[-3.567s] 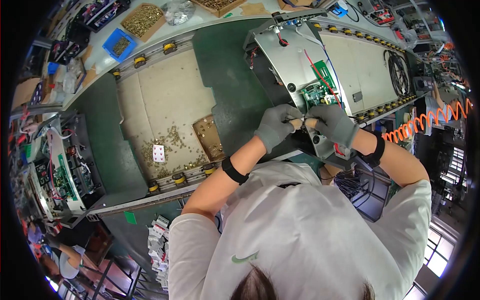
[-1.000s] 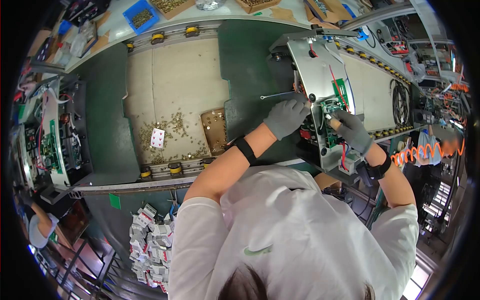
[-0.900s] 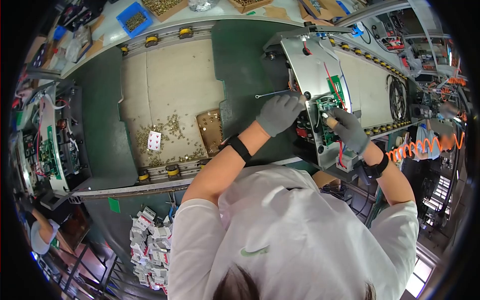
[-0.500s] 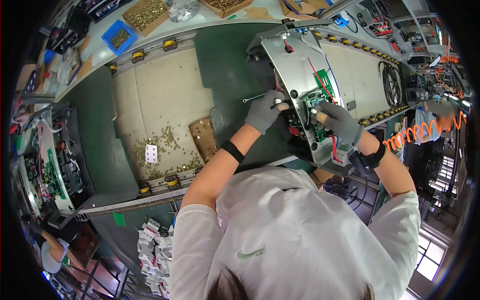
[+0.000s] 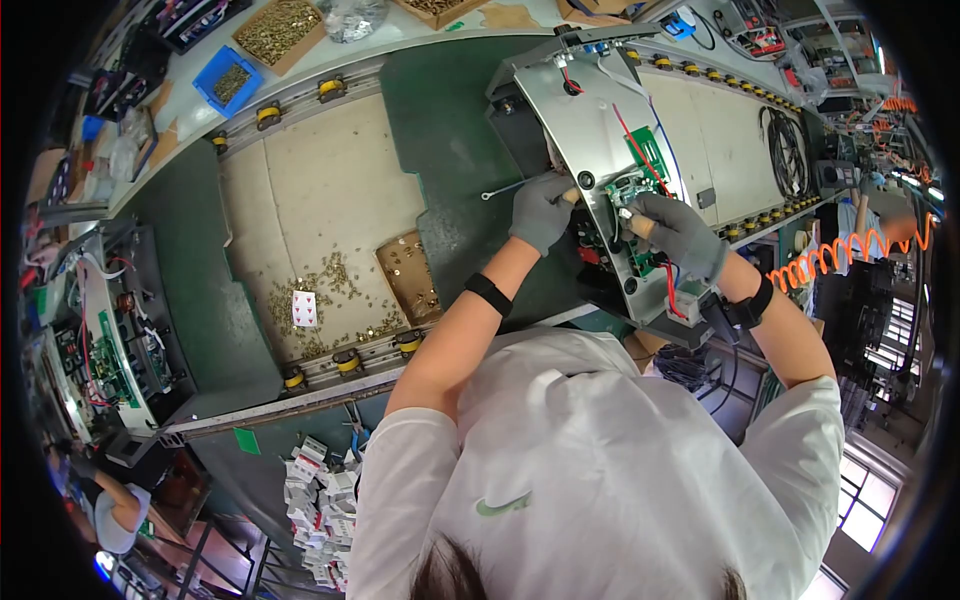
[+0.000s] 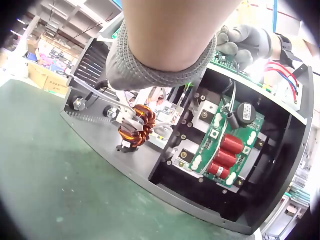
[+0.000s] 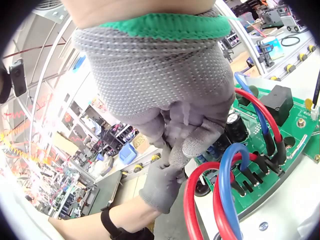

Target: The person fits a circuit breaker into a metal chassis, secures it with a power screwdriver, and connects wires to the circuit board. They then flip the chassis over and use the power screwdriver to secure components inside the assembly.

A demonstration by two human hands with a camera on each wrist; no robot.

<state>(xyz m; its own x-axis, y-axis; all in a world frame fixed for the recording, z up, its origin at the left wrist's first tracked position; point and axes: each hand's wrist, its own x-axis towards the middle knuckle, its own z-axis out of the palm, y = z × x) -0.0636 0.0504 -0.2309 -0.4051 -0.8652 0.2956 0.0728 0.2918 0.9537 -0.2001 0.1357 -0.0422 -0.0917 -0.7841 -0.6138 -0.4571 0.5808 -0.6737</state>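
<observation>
A metal equipment chassis (image 5: 570,120) stands tilted on the green mat. My gloved left hand (image 5: 545,213) is at its left edge, thumb at the panel rim; its other fingers are hidden behind the rim. In the left wrist view the left glove (image 6: 127,70) reaches in above a copper-wound coil (image 6: 137,127). My gloved right hand (image 5: 680,238) has its fingers curled over the green circuit board (image 5: 650,165), with a small white piece (image 5: 626,213) at the thumb and fingertips. Red and blue wires (image 7: 227,185) rise beside the right glove (image 7: 160,75). A thin ring-ended lead (image 5: 503,190) sticks out leftward.
A cardboard box (image 5: 408,275) and scattered brass screws (image 5: 335,285) lie left on the conveyor, with a playing card (image 5: 304,309) among them. A blue bin (image 5: 228,82) is on the back bench. Another opened chassis (image 5: 110,330) stands far left. An orange coiled hose (image 5: 850,250) hangs right.
From both hands together at the chassis edge, the right has shifted onto the circuit board. My left hand drew back leftward, then returned to the panel rim. The ring-ended lead now shows.
</observation>
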